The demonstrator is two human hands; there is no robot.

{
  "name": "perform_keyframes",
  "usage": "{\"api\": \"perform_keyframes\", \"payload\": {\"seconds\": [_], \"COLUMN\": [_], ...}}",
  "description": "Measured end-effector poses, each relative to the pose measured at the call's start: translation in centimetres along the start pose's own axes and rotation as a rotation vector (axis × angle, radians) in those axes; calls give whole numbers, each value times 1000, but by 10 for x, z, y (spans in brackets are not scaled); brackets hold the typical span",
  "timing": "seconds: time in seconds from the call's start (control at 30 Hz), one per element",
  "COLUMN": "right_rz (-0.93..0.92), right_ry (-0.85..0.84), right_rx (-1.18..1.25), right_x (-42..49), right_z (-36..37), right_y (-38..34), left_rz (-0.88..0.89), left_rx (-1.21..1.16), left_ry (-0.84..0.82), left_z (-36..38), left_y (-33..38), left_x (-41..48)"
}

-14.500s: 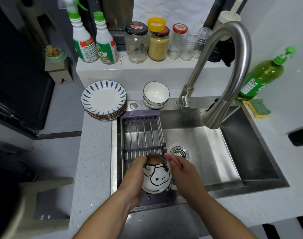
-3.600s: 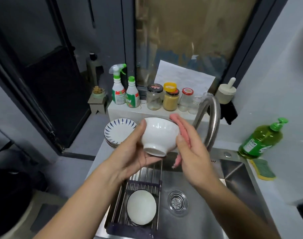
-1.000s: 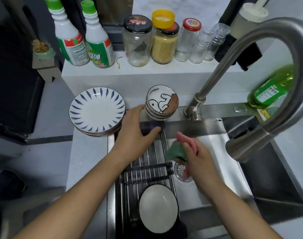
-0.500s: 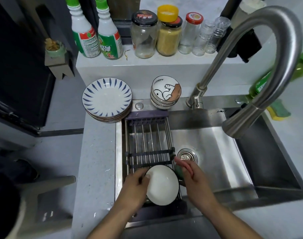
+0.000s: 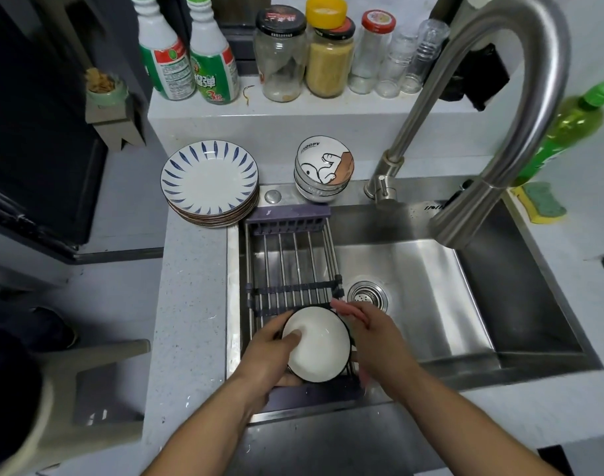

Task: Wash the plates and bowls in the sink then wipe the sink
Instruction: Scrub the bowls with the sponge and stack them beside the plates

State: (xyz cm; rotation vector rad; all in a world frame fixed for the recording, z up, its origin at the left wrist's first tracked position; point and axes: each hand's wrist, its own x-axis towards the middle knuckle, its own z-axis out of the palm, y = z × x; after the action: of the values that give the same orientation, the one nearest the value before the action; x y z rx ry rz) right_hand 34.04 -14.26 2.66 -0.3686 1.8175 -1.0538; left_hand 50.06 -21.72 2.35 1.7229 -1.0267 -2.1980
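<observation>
At lower centre the left hand [image 5: 269, 352] pinches the white bowl [image 5: 319, 348], thumb inside the rim and fingers beneath. The bowl sits over the near end of the drying rack [image 5: 287, 255], which spans the sink [image 5: 431, 304]. The right hand [image 5: 376, 341] cups a pink cloth [image 5: 340, 305] against the bowl's right side. Glazed ceramic is likely slick when wet, stiff and chippable, so the rim-and-underside hold suits it. Further up, washed bowls [image 5: 323, 173] and plates [image 5: 209, 180] are stacked.

Left hand [image 5: 271, 353] grip on bowl [image 5: 319, 352], thumb inside, right hand [image 5: 374, 338] clutching cloth [image 5: 339, 305]
</observation>
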Motion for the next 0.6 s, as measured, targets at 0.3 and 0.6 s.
{"api": "perform_keyframes", "payload": {"seconds": [0.3, 0.6], "right_rz": [-43, -108], "right_ry": [-9, -88], "right_rx": [19, 80], "right_x": [-13, -44], "right_z": [-6, -38], "right_y": [-14, -46], "left_rz": [73, 166], "left_rx": [28, 7], "left_ry": [-34, -121], "left_z": [4, 8], "left_y": [13, 30], "left_x": [-19, -56]}}
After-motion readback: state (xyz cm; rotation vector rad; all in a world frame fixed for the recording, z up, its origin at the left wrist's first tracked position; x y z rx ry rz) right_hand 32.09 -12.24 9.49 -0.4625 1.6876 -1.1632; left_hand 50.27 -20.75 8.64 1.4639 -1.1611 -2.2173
